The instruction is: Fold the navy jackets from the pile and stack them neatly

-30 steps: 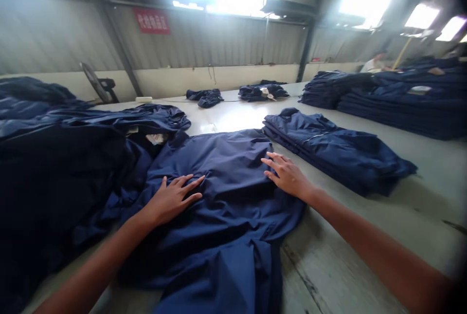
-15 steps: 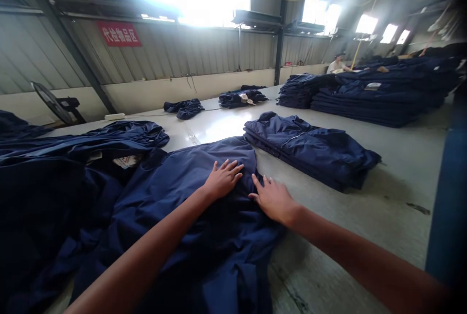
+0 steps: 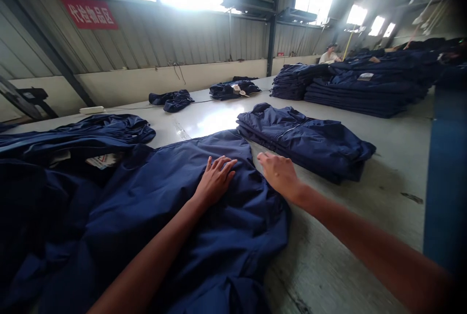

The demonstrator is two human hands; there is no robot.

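Navy jacket (image 3: 222,241) lies rumpled and loosely spread on the pale table (image 3: 368,207), directly in front of me. My left hand (image 3: 215,181) rests flat on it, with the fingers (image 3: 223,164) spread and relaxed, gripping nothing. My right hand (image 3: 279,174) is open too, at the jacket's right edge. From this camera I cannot tell whether its palm touches the cloth or sits just over the table, but it holds nothing. Just beyond that hand, close beside the spread jacket, lies a folded stack (image 3: 302,143) of navy garments. On my left, a dark heap (image 3: 36,216) of garments runs up against the jacket, with a white label (image 3: 100,160) showing at its edge. Farther along the table sit a crumpled bundle (image 3: 171,101) and a second bundle (image 3: 233,91). Taller stacks (image 3: 365,92) fill the far right, with a person (image 3: 330,54) in white beyond them. A red sign (image 3: 88,12) hangs on the corrugated wall.
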